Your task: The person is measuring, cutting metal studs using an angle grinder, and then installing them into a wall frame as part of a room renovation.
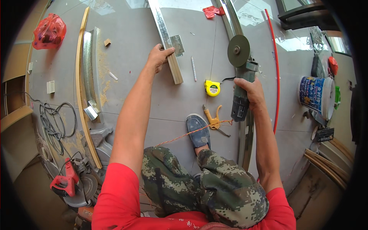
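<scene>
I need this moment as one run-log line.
left hand: holds metal profile | right hand: holds grinder | floor between: tape measure

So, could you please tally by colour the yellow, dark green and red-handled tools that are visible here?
Yellow: 2 (tape measure, air blow gun)
Dark green: 1 (angle grinder)
Red-handled: 1 (miter saw)
Total: 4
</scene>
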A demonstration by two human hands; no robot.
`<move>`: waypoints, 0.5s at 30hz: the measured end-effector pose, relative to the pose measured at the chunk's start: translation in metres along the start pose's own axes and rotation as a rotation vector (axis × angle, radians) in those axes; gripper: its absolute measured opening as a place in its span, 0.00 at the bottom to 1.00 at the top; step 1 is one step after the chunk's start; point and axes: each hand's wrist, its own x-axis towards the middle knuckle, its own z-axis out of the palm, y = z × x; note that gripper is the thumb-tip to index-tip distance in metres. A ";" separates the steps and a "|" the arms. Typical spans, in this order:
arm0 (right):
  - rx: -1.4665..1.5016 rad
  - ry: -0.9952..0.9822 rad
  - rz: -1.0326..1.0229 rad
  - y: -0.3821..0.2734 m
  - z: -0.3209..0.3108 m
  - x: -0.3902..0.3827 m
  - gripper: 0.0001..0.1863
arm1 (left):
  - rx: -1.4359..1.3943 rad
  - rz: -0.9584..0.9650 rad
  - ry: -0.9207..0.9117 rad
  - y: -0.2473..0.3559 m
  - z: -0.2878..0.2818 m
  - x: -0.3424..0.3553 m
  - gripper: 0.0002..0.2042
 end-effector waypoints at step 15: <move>-0.094 -0.243 0.138 0.056 0.044 0.011 0.22 | -0.147 0.042 -0.120 0.022 -0.008 0.042 0.14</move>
